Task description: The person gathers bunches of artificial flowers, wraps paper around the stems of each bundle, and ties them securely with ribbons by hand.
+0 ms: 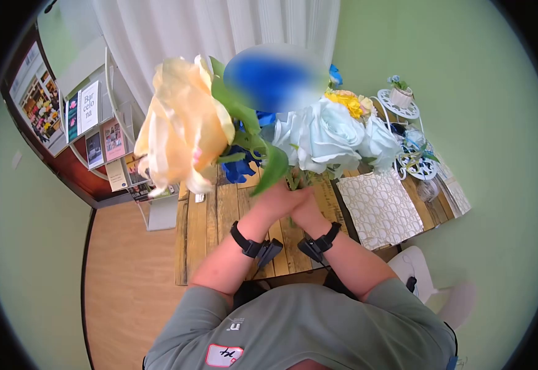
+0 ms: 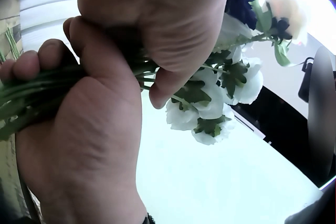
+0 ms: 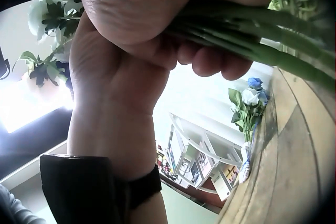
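Both hands grip one bunch of artificial flowers by its green stems [image 3: 247, 32], in front of the chest. My left hand [image 1: 275, 200] is nearer the blooms, its thumb beside the stems in the left wrist view. Lower on the bunch, my right hand [image 3: 152, 19] has its fingers curled round the stems, which stick out past it. A large peach rose [image 1: 185, 123] leans left in the head view, pale blue roses [image 1: 330, 135] lean right. Dark blue petals [image 1: 238, 168] and a yellow flower [image 1: 346, 103] show among them. White blooms [image 2: 210, 95] spread beyond the hands.
Below is a wooden table [image 1: 219, 228] with a patterned sheet [image 1: 381, 206] on its right. A white two-tier stand [image 1: 418, 166] holds a small potted plant [image 1: 400, 92]. Another blue and white bouquet [image 3: 249, 100] stands on the table. A magazine rack [image 1: 118, 129] is at left.
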A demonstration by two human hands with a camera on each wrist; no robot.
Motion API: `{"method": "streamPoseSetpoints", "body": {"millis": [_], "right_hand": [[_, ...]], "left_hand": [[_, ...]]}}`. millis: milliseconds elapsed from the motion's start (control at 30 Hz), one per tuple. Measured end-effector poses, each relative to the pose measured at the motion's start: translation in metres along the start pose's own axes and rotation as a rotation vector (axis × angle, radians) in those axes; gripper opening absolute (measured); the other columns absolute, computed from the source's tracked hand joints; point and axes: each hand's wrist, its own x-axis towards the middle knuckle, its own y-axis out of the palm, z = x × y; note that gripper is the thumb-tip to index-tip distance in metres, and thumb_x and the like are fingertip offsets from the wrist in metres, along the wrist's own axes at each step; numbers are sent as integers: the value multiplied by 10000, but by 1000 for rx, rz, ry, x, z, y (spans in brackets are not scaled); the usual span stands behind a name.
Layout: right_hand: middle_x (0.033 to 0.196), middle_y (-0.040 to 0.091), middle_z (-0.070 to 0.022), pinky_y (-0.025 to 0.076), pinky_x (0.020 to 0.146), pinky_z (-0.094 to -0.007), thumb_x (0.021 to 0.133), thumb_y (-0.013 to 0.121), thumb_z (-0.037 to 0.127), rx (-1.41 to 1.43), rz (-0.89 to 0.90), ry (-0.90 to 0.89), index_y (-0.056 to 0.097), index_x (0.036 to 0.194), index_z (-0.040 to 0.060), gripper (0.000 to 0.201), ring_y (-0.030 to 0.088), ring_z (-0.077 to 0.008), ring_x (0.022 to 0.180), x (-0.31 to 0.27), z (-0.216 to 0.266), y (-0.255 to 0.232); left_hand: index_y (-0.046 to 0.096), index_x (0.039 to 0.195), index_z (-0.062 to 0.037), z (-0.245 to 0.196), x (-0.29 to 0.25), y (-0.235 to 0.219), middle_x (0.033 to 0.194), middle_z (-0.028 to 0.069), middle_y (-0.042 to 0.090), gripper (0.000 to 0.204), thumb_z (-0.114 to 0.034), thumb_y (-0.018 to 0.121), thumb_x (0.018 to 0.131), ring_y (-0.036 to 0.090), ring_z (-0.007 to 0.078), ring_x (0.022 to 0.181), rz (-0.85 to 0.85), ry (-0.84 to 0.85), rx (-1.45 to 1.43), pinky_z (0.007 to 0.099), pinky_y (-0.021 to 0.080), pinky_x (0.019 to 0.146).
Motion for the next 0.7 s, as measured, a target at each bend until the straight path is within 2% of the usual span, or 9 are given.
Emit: {"method": "streamPoseSetpoints", "body": {"millis": [67, 133, 233, 300, 333, 367, 400, 600, 700], "right_hand": [[1063, 725, -176, 529, 858, -386, 829, 729, 124, 78, -176, -192, 666, 1147, 12, 343, 704, -267, 1022, -10, -15, 8], [1042, 729, -167, 530, 847, -380, 832, 726, 121, 115, -187, -192, 672, 1124, 9, 318, 707, -264, 1003, -23, -21, 8], [1035, 734, -142, 530, 838, -370, 843, 720, 128, 136, -132, -213, 672, 1119, 4, 306, 706, -257, 993, -30, -39, 6], [1049, 734, -128, 529, 840, -367, 851, 718, 138, 116, -73, -229, 667, 1136, 3, 319, 702, -252, 1002, -35, -53, 6], [1079, 730, -121, 527, 844, -365, 856, 714, 145, 86, -103, -146, 648, 1177, 0, 358, 696, -241, 1013, -36, -48, 8], [1109, 726, -114, 525, 848, -362, 862, 710, 152, 56, -131, -68, 628, 1218, -3, 397, 690, -231, 1025, -36, -42, 9], [1146, 714, -119, 511, 879, -351, 873, 705, 151, 168, 64, -48, 631, 1219, -25, 395, 673, -228, 1063, -33, -40, -4], [1237, 661, -194, 480, 959, -358, 911, 700, 177, 111, 33, -72, 448, 1426, -10, 603, 640, -264, 1141, -28, -102, 29], [1211, 663, -178, 486, 942, -351, 923, 685, 160, 238, 15, 22, 420, 1439, 3, 601, 643, -253, 1119, -33, -93, 34]], "left_hand": [[663, 1163, -9, 17, 4, 7, 979, 102, 731, 460, -191, 820, 772, 693, 191, 894, 36, 84, -42, 342, 547, 798], [676, 1138, -4, 42, 6, 24, 948, 111, 736, 442, -217, 817, 778, 706, 200, 881, 71, 154, -87, 344, 549, 774], [698, 1086, -2, 63, 4, 45, 900, 119, 735, 390, -199, 808, 768, 713, 200, 854, -80, 296, -227, 348, 551, 741], [710, 1076, -10, 69, 1, 49, 920, 109, 739, 356, -172, 795, 772, 709, 188, 868, 0, 209, -82, 349, 550, 742], [701, 1061, -7, 73, -1, 48, 891, 77, 729, 318, -132, 788, 782, 691, 177, 807, -169, 434, 158, 344, 548, 709], [701, 1061, -7, 75, 0, 49, 891, 77, 729, 318, -132, 788, 782, 691, 177, 807, -169, 436, 159, 344, 548, 709], [698, 1055, -7, 76, 3, 49, 880, 70, 724, 312, -133, 790, 784, 685, 175, 789, -148, 389, 69, 342, 544, 695], [672, 1001, -7, 52, 12, 45, 810, 26, 680, 260, -125, 792, 802, 643, 150, 688, -52, 145, -322, 319, 511, 612], [641, 944, -14, 37, 9, 38, 781, -1, 629, 198, -110, 772, 831, 593, 105, 666, -45, 123, -391, 285, 473, 585]]}}
